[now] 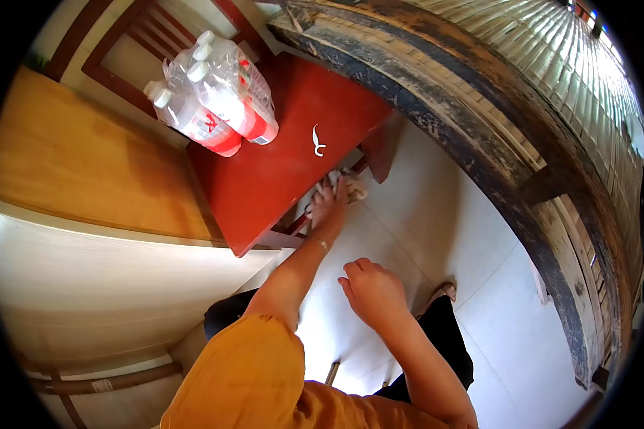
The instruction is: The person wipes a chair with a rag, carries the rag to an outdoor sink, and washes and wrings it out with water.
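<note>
My left hand (327, 205) reaches down beside the front edge of a red wooden chair (293, 164). Its fingers press over a crumpled, light-coloured cloth (355, 189) close to the chair's lower rail, and part of the cloth is hidden by the hand. My right hand (374, 292) hangs in the air above the floor, fingers loosely curled, with nothing visible in it; the palm faces away. On the chair seat lies a small white curved piece (317, 141) with a forked end. Several clear plastic bottles (222, 104) with white caps and red labels stand together there in plastic wrap.
A wooden-topped table (86, 168) with a pale side borders the chair on the left. On the right, a worn dark wooden frame (472, 143) holds bamboo slats (529, 43). Pale tiles (501, 286) cover the floor; my foot (445, 290) rests on them.
</note>
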A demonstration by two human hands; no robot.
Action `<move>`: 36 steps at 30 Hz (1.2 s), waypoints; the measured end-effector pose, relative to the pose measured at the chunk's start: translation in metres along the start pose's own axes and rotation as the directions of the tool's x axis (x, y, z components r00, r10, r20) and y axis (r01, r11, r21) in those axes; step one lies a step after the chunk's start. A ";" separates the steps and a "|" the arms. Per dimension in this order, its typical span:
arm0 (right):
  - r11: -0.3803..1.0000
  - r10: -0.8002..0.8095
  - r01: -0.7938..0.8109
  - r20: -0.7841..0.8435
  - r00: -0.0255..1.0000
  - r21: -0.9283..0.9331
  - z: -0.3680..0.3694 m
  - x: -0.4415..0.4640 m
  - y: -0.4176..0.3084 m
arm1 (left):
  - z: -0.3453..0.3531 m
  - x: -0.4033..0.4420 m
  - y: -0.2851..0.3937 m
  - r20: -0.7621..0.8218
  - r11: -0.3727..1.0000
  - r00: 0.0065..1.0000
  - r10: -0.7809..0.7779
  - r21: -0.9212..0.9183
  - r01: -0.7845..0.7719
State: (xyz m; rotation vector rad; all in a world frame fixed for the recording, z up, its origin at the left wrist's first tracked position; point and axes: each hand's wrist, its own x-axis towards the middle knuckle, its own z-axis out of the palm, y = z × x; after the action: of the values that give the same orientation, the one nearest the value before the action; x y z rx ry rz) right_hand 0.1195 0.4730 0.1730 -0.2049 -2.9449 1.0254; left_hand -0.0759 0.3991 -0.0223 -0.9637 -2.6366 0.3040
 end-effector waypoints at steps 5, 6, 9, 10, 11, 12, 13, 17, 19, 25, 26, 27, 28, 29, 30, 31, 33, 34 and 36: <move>1.000 -0.010 0.010 -0.026 1.000 0.001 0.002 0.000 -0.002 | -0.024 -0.063 -0.041 0.330 0.995 0.941 -0.071 -0.042 0.089; 1.000 -0.025 0.025 -0.027 0.999 -0.009 0.002 0.000 -0.003 | -0.028 -0.071 -0.046 0.326 0.996 0.943 -0.061 -0.038 0.078; 1.000 0.013 -0.014 0.035 0.999 0.023 0.000 -0.003 -0.004 | -0.034 -0.081 -0.054 0.220 0.998 0.974 0.049 -0.052 -0.038; 1.000 0.018 -0.019 0.032 0.999 0.023 0.000 -0.004 -0.004 | -0.031 -0.081 -0.052 0.192 0.999 0.981 0.027 -0.022 -0.023; 1.000 0.022 -0.022 0.037 0.999 0.002 -0.001 -0.006 -0.003 | -0.026 -0.079 -0.048 0.161 1.000 0.987 0.006 0.005 -0.007; 0.999 0.026 -0.025 0.039 0.999 -0.020 -0.003 -0.006 -0.001 | -0.017 -0.073 -0.043 0.153 1.000 0.988 0.015 -0.002 -0.015; 0.999 0.034 -0.033 0.033 0.999 -0.024 -0.004 -0.007 0.002 | -0.009 -0.066 -0.038 0.106 0.999 0.993 -0.043 0.036 0.040; 1.000 0.019 -0.018 0.045 0.999 -0.018 -0.006 -0.010 0.003 | -0.012 -0.038 -0.023 0.210 0.994 0.971 -0.110 0.019 0.108; 1.000 0.003 -0.002 0.041 0.999 -0.021 -0.007 -0.010 0.007 | -0.008 -0.014 -0.007 0.191 0.994 0.975 -0.110 0.025 0.107; 0.999 0.042 -0.039 0.080 0.996 -0.036 -0.012 -0.011 0.016 | -0.005 0.091 0.046 0.286 0.951 0.946 -0.152 -0.219 0.219; 0.999 0.047 -0.045 0.067 0.997 -0.030 -0.011 -0.011 0.019 | -0.005 0.104 0.051 0.362 0.895 0.911 -0.200 -0.312 0.320; 0.999 0.050 -0.049 0.059 0.997 -0.018 -0.011 -0.011 0.019 | -0.003 0.109 0.051 0.361 0.891 0.910 -0.204 -0.317 0.326; 0.999 0.042 -0.040 0.064 0.997 -0.022 -0.012 -0.011 0.019 | -0.003 0.111 0.047 0.381 0.898 0.910 -0.161 -0.327 0.296; 0.999 0.048 -0.047 0.075 0.996 -0.017 -0.012 -0.009 0.018 | 0.002 0.112 0.041 0.399 0.904 0.909 -0.120 -0.334 0.266; 0.999 0.053 -0.052 0.082 0.995 -0.012 -0.013 -0.007 0.017 | 0.015 0.109 0.037 0.392 0.903 0.910 -0.133 -0.330 0.274; 0.999 0.042 -0.041 0.079 0.996 -0.014 -0.014 -0.006 0.014 | 0.027 0.099 0.036 0.205 0.947 0.974 -0.100 -0.279 0.156; 0.999 0.048 -0.048 0.081 0.996 0.002 -0.014 -0.006 0.010 | 0.025 0.079 0.034 0.013 0.978 0.999 -0.051 -0.200 0.052; 0.999 0.037 -0.037 0.081 0.996 0.000 -0.013 -0.006 0.009 | 0.016 0.070 0.031 0.042 0.989 0.999 -0.007 -0.148 0.013; 0.999 0.040 -0.041 0.088 0.995 0.011 -0.009 -0.004 0.010 | -0.010 0.053 0.021 0.135 0.993 0.988 0.080 -0.097 -0.067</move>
State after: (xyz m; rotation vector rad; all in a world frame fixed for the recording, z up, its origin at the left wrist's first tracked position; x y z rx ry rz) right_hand 0.1255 0.4859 0.1737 -0.2258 -3.0229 1.0854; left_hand -0.0987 0.4501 -0.0077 -1.1090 -2.7661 0.2782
